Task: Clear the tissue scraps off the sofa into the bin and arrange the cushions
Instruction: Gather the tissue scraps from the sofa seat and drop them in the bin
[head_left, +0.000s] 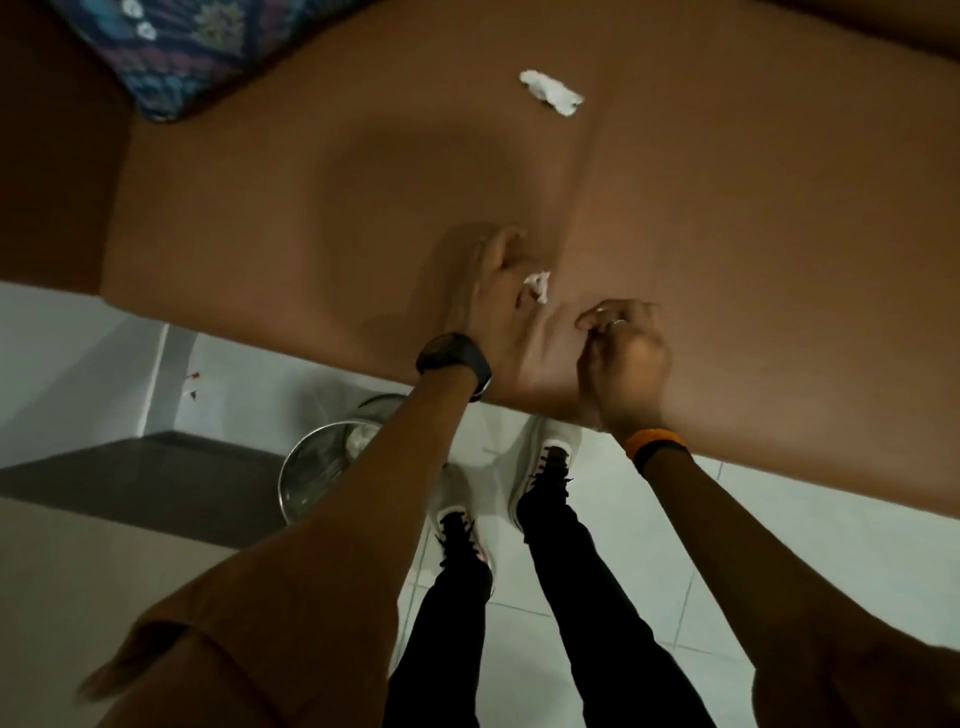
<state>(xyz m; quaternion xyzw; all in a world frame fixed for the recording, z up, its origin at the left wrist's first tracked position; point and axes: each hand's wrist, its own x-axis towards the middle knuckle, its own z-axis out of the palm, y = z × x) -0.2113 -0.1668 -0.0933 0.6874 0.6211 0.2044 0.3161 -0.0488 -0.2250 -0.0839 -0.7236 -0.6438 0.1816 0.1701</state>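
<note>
A brown sofa seat (363, 208) fills the upper view. On its front part my left hand (501, 312), blurred and wearing a black watch, curls its fingers around a small white tissue scrap (538, 285). Right beside it my right hand (626, 358), with a ring and an orange band, has its fingers bunched together; nothing shows in them. A larger tissue scrap (551, 92) lies further back on the seat, near the seam. A blue patterned cushion (171, 57) rests at the back left corner.
A round metal bin (317, 470) with white tissue inside stands on the floor, left of my feet and partly under my left forearm. The sofa's left armrest (52, 171) rises at the left. White floor tiles (779, 545) run along the sofa front.
</note>
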